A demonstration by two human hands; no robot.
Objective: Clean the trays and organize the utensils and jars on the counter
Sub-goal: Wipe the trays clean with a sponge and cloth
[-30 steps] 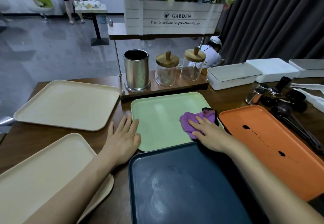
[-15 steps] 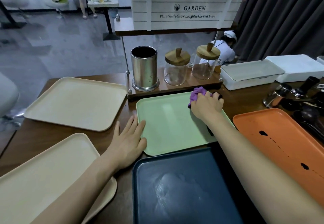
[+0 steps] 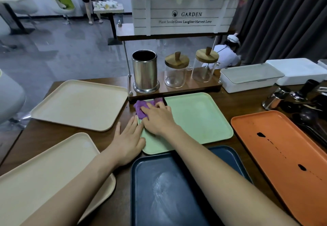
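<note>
Our right hand (image 3: 157,118), pressing the purple cloth (image 3: 141,110) flat, has swept from the green tray's (image 3: 198,118) far right to its far-left corner; our left hand (image 3: 128,141), spread flat, steadies the tray's left edge. This tray looks nearly wiped.

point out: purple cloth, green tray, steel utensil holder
purple cloth (image 3: 140,108): head view, on the bunched fabric left of the fingers.
green tray (image 3: 198,118): head view, on its bare floor.
steel utensil holder (image 3: 145,74): head view, on its cylindrical wall.
</note>
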